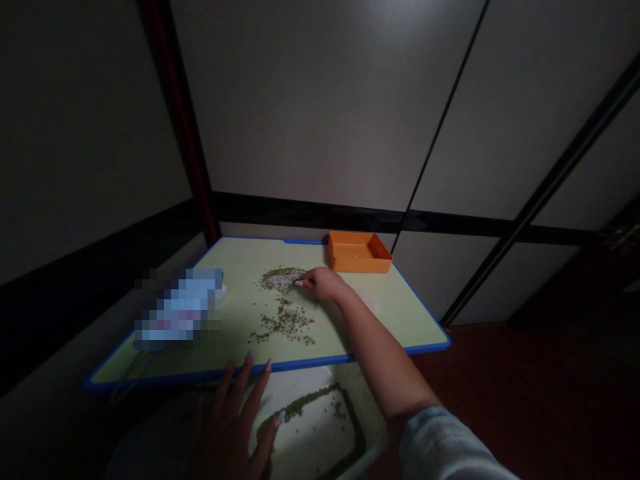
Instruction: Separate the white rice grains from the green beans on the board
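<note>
Small green and pale grains, like beans mixed with something whiter, lie in a loose heap (280,279) on a pale board with a blue edge. A thinner scatter of the grains (285,324) spreads nearer to me. My right hand (320,283) is at the heap's right side with its fingers pinched together; what is between them, if anything, is too small to make out. Fingers spread, my left hand (237,417) is below the board's front edge, by a whitish container (367,387). Green grains (357,427) line the edges of that container's bottom.
An orange open box (360,267) stands at the board's back right corner, with a tiny pale speck inside. A blurred-out light blue object (183,307) lies at the board's left. Grey panels (320,100) rise behind the board (400,320). Dark reddish floor (500,380) shows at right.
</note>
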Tool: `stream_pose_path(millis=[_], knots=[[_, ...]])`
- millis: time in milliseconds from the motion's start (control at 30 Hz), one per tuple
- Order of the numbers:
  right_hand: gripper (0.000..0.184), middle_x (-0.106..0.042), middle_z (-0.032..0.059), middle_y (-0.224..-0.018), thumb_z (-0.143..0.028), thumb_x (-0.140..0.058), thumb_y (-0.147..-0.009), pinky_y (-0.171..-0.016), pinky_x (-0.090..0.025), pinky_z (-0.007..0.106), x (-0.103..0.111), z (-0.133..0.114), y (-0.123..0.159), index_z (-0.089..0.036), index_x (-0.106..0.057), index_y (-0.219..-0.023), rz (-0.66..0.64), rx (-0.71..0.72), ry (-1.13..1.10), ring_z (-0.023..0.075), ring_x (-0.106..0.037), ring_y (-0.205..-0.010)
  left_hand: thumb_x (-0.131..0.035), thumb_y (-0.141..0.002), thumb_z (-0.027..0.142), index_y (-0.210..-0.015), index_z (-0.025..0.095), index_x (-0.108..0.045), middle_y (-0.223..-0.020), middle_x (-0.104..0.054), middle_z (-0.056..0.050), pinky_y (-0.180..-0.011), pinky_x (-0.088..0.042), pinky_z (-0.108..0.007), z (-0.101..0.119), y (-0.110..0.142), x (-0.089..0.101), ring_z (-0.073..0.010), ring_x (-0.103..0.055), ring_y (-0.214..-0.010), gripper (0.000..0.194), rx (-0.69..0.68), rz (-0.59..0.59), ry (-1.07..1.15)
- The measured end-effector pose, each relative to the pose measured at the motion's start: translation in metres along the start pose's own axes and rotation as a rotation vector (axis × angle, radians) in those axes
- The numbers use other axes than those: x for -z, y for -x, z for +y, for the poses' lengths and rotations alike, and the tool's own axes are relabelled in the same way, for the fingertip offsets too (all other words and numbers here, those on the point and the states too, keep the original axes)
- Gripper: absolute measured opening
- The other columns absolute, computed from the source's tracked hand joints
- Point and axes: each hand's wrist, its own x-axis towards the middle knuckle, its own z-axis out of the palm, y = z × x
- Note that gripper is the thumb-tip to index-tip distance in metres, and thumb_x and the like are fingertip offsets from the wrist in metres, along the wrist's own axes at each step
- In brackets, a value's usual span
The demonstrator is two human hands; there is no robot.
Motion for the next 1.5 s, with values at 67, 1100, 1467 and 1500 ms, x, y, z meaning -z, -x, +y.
stream_pose_path(millis=[67, 1100, 1467, 1500], knots=[[0.04, -0.071, 0.0085, -0.09, -0.045, -0.041, -0.093, -0.06, -0.033, 0.023, 0.001, 0.001, 0.0, -0.018, -0.071, -0.094, 0.02, -0.024, 0.003, 0.0133, -0.058, -0.076, -0.04, -0.083, 0.043, -0.136, 0.035, -0.036, -0.151, -0.038, -0.002, -0.105, -0.037, -0.059, 0.001, -0.001, 0.001, -0.0272, -0.029, -0.142, 0.054, 0.013, -0.006, 0.003], [0.035, -0.041, -0.0062, -0.045, -0.037, -0.056, -0.085, -0.048, -0.024, 0.019, 0.001, -0.009, 0.012, -0.009, -0.071, -0.07, -0.157, 0.287, -0.542, 0.0052, -0.029, -0.047, -0.041, -0.083, 0.046, -0.14, 0.036, -0.027, -0.154, -0.031, -0.004, -0.105, -0.038, -0.056, 0.002, 0.004, -0.003, -0.027, -0.029, -0.142, 0.06, 0.015, 0.023, 0.009], [0.033, -0.043, -0.0058, -0.046, -0.036, -0.055, -0.087, -0.049, -0.022, 0.02, -0.013, -0.065, 0.028, -0.012, -0.07, -0.069, -0.21, 0.452, -0.362, 0.0052, -0.031, -0.045, -0.042, -0.08, 0.048, -0.144, 0.017, -0.02, -0.155, -0.022, -0.018, -0.109, -0.031, -0.057, 0.01, 0.007, -0.004, -0.0317, -0.023, -0.144, 0.074, 0.143, 0.034, -0.048], [0.032, -0.043, -0.0056, -0.047, -0.036, -0.055, -0.087, -0.05, -0.021, 0.021, -0.014, -0.068, 0.029, -0.013, -0.069, -0.068, -0.175, 0.449, -0.311, 0.0055, -0.031, -0.047, -0.042, -0.08, 0.047, -0.143, 0.017, -0.021, -0.155, -0.022, -0.018, -0.109, -0.031, -0.058, 0.011, 0.007, -0.003, -0.0316, -0.023, -0.144, 0.073, 0.153, 0.023, -0.051]])
